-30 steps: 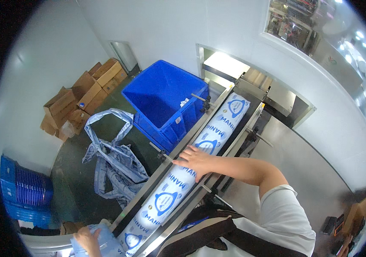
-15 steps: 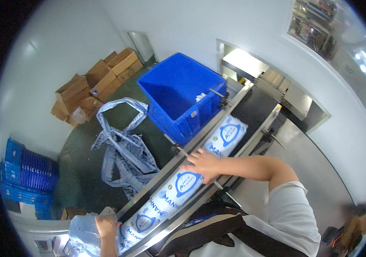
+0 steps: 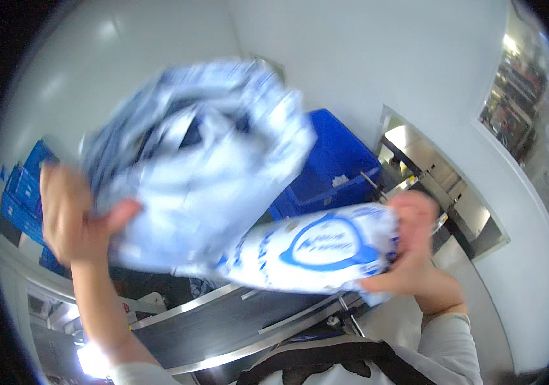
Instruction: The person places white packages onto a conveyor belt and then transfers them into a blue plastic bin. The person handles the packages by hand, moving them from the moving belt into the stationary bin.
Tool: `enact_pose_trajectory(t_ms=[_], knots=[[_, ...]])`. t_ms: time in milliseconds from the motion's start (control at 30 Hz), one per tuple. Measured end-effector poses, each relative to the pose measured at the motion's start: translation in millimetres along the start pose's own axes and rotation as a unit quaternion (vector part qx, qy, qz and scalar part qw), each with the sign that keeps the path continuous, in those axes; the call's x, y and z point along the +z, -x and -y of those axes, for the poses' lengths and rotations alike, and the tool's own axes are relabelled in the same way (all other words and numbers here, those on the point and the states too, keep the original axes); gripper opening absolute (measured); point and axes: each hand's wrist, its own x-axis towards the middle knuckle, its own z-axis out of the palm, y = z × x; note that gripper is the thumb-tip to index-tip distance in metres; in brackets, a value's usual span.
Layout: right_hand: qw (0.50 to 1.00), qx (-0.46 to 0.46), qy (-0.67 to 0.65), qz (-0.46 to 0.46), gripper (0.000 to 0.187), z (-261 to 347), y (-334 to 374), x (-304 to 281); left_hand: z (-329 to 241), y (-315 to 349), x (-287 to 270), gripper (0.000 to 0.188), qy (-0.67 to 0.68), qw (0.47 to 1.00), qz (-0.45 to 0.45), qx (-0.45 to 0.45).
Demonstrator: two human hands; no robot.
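My left hand [image 3: 72,215] grips the near edge of a pale blue plastic bag [image 3: 204,205], raised above the conveyor belt. The bag gapes at its top, and motion smears it. Level with the bag's lower part, my right hand [image 3: 412,237] clasps the right end of a long, soft white pack with blue print [image 3: 322,247]. The pack is held nearly level over the belt. Its left end meets the bag, and I cannot tell whether it reaches inside. Both hands are closed.
The dark conveyor belt [image 3: 204,327] runs below the hands between metal rails, toward a wall opening [image 3: 457,183] at the right. Behind the pack stands a large blue bin [image 3: 339,154]. Stacked blue crates [image 3: 24,205] stand at the far left.
Both hands have risen off the conveyor. The left has brought the pale blue bag up from the lower left. The right has lifted the white pack and moved to its right end.
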Motion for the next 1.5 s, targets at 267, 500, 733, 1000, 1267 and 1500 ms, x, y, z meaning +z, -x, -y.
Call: enact_pose_trajectory(t_ms=[267, 500, 733, 1000, 1267, 1500], knots=[[0.876, -0.245, 0.375, -0.176, 0.083, 6.9, -116.2, -24.7, 11.4, -90.1, 173.3, 0.043, 0.072, 0.963, -0.261, -0.004], [0.851, -0.094, 0.515, 0.039, 0.091, -156.8, -216.6, -42.3, -151.8, 24.7, 346.5, 0.060, 0.227, 0.832, 0.427, -0.272], [0.880, 0.003, 0.445, 0.166, 0.065, -181.9, -102.8, -62.8, -256.6, 220.0, 250.2, 0.050, 0.440, 0.696, 0.504, -0.261], [0.902, 0.257, 0.345, 0.039, 0.040, -195.9, 106.1, -122.7, -292.9, 268.6, 125.8, 0.018, 0.403, 0.734, 0.294, -0.461], [0.813, 0.390, 0.401, -0.162, 0.035, -155.1, 263.3, -96.0, -360.7, 223.2, 61.2, 0.016, 0.475, 0.784, 0.244, -0.316], [0.698, 0.488, 0.431, -0.297, 0.036, -129.6, 338.4, -70.2, -397.2, 217.8, 67.9, 0.018, 0.667, 0.662, 0.269, -0.210]])
